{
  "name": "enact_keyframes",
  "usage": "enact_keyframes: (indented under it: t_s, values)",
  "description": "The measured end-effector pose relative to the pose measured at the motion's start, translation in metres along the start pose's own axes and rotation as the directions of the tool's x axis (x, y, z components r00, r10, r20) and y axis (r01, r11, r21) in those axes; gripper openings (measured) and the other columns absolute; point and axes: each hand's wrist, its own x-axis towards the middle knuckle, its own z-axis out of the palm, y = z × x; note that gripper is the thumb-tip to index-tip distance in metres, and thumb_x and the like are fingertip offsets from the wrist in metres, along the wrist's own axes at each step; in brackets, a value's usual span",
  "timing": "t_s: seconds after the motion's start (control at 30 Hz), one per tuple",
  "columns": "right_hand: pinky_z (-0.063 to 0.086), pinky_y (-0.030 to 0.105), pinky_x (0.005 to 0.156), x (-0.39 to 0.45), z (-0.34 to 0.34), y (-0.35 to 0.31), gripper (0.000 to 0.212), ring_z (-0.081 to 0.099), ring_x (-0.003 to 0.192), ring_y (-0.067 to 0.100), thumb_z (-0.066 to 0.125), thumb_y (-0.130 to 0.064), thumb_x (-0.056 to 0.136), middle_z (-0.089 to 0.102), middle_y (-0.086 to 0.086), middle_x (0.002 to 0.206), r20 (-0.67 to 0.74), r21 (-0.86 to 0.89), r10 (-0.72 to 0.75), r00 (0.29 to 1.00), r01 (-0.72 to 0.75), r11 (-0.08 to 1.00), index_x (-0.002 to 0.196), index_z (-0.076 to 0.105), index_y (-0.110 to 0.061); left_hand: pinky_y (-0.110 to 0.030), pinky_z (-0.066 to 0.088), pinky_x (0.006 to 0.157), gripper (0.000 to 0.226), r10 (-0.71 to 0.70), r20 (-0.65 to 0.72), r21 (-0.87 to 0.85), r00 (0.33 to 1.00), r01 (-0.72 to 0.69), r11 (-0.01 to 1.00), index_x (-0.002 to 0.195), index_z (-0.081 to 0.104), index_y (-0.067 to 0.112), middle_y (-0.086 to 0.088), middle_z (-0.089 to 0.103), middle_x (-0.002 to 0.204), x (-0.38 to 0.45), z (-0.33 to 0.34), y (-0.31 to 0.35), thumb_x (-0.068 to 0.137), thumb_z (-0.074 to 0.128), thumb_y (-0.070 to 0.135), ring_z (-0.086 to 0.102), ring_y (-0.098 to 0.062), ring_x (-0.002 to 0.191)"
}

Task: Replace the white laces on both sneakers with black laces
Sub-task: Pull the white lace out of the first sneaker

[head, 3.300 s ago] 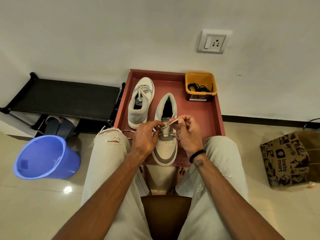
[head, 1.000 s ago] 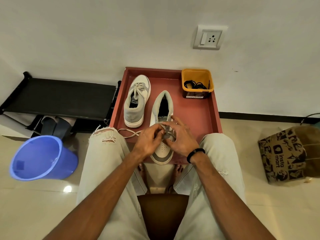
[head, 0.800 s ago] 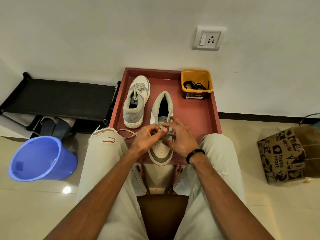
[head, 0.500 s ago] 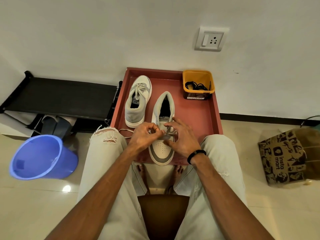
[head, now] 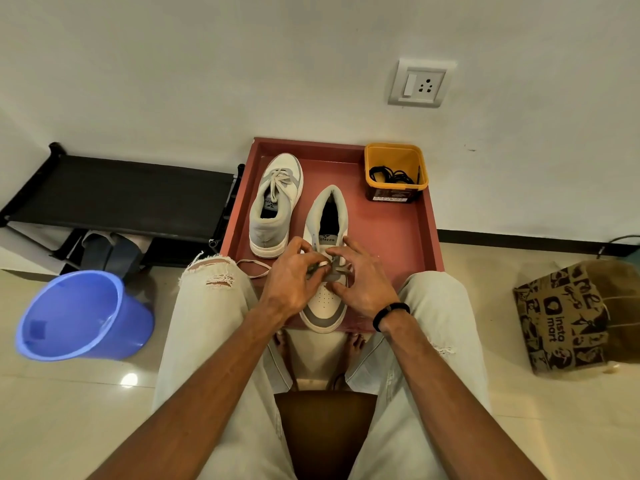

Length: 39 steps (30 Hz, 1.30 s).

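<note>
Two white and grey sneakers lie on a red tray (head: 408, 237). The near sneaker (head: 325, 299) points its toe toward me and its upper eyelets are bare. My left hand (head: 289, 277) and my right hand (head: 363, 278) meet over its lowest eyelets, both pinching the white lace (head: 254, 268), whose loose end trails left off the tray onto my knee. The far sneaker (head: 275, 202) keeps its white lace tied. Black laces (head: 391, 175) lie coiled in a yellow tub (head: 396, 157) at the tray's back right.
A blue bucket (head: 83, 317) stands on the floor at my left. A black shoe rack (head: 121, 195) runs along the wall beside the tray. A brown paper bag (head: 575, 317) sits on the floor to my right. A wall socket (head: 420, 83) is above the tray.
The stretch of lace held up between my hands 3.3 s ago is gone. Both hands have dropped lower onto the near sneaker's bottom eyelets, and more lace trails to the left.
</note>
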Motion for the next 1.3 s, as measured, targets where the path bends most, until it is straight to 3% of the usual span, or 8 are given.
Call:
enact_keyframes:
  t_s: [0.17, 0.33, 0.53, 0.63, 0.83, 1.0, 1.2, 1.3]
  values:
    - [0.023, 0.053, 0.124, -0.001, -0.002, -0.001, 0.071, 0.027, 0.153, 0.023, 0.084, -0.022, 0.081, 0.031, 0.005, 0.165, -0.001, -0.02, -0.015, 1.0, 0.015, 1.0, 0.144, 0.053, -0.035, -0.011, 0.049, 0.065, 0.013, -0.17, -0.126, -0.17, 0.977, 0.148, 0.974, 0.101, 0.073, 0.014, 0.002, 0.057, 0.1, 0.005, -0.006, 0.004, 0.099, 0.067, 0.026, 0.059, -0.005, 0.079]
    - [0.022, 0.046, 0.125, -0.001, -0.003, -0.002, 0.068, 0.026, 0.154, 0.022, 0.084, -0.022, 0.082, 0.031, 0.007, 0.165, -0.003, -0.029, -0.029, 1.0, 0.029, 0.999, 0.143, 0.055, -0.031, -0.027, 0.056, 0.072, 0.005, -0.35, -0.187, -0.32, 0.918, 0.28, 0.905, 0.101, 0.066, 0.02, -0.002, 0.061, 0.105, 0.006, -0.009, -0.001, 0.097, 0.065, 0.023, 0.061, -0.009, 0.085]
    - [0.024, 0.047, 0.125, -0.002, -0.003, -0.003, 0.067, 0.025, 0.154, 0.02, 0.082, -0.02, 0.083, 0.033, 0.006, 0.164, -0.009, 0.009, -0.036, 0.999, 0.036, 0.999, 0.144, 0.054, -0.032, -0.03, 0.054, 0.089, 0.025, -0.033, -0.077, 0.043, 0.997, 0.036, 0.998, 0.114, 0.071, 0.027, -0.002, 0.046, 0.127, 0.0, -0.002, -0.004, 0.091, 0.074, 0.037, 0.053, -0.018, 0.114]
    - [0.023, 0.044, 0.125, -0.002, -0.003, -0.002, 0.069, 0.025, 0.154, 0.021, 0.082, -0.02, 0.083, 0.031, 0.003, 0.165, -0.001, 0.009, -0.018, 1.0, 0.018, 1.0, 0.144, 0.052, -0.035, -0.04, 0.055, 0.096, 0.026, 0.003, -0.005, 0.126, 1.0, -0.003, 0.992, 0.118, 0.072, 0.026, -0.005, 0.046, 0.136, -0.003, 0.003, -0.006, 0.093, 0.074, 0.03, 0.049, -0.023, 0.124]
    - [0.021, 0.042, 0.126, -0.002, -0.003, -0.003, 0.073, 0.025, 0.154, 0.02, 0.083, -0.019, 0.082, 0.03, 0.003, 0.166, 0.0, 0.003, -0.019, 1.0, 0.019, 1.0, 0.145, 0.051, -0.036, -0.048, 0.055, 0.089, 0.02, 0.094, 0.002, 0.261, 0.996, -0.092, 0.961, 0.118, 0.063, 0.017, -0.008, 0.048, 0.123, -0.001, 0.002, 0.0, 0.1, 0.061, 0.025, 0.054, -0.026, 0.109]
    - [0.023, 0.048, 0.125, -0.001, -0.002, -0.002, 0.07, 0.025, 0.154, 0.021, 0.084, -0.021, 0.081, 0.031, 0.006, 0.165, -0.01, -0.002, -0.026, 1.0, 0.026, 1.0, 0.143, 0.054, -0.033, -0.039, 0.054, 0.08, 0.023, 0.021, -0.094, 0.149, 0.995, -0.007, 0.989, 0.115, 0.056, 0.012, -0.007, 0.047, 0.114, 0.003, -0.005, -0.001, 0.108, 0.041, 0.029, 0.051, -0.02, 0.098]
    - [0.026, 0.051, 0.124, 0.0, -0.001, 0.001, 0.069, 0.026, 0.154, 0.021, 0.085, -0.024, 0.08, 0.032, 0.007, 0.165, -0.015, 0.014, -0.033, 0.999, 0.033, 0.999, 0.141, 0.055, -0.035, -0.046, 0.058, 0.084, 0.012, -0.289, -0.267, -0.069, 0.919, 0.28, 0.957, 0.113, 0.055, 0.015, -0.004, 0.046, 0.112, 0.005, -0.008, -0.021, 0.105, 0.051, 0.023, 0.053, -0.021, 0.097]
    - [0.025, 0.051, 0.124, 0.0, 0.0, 0.001, 0.069, 0.025, 0.154, 0.02, 0.084, -0.023, 0.081, 0.032, 0.007, 0.165, -0.018, 0.015, -0.03, 0.999, 0.03, 0.999, 0.142, 0.055, -0.035, -0.037, 0.06, 0.083, 0.023, -0.188, -0.209, -0.02, 0.96, 0.188, 0.982, 0.123, 0.055, 0.022, -0.002, 0.043, 0.12, 0.004, -0.008, -0.012, 0.104, 0.055, 0.034, 0.053, -0.019, 0.105]
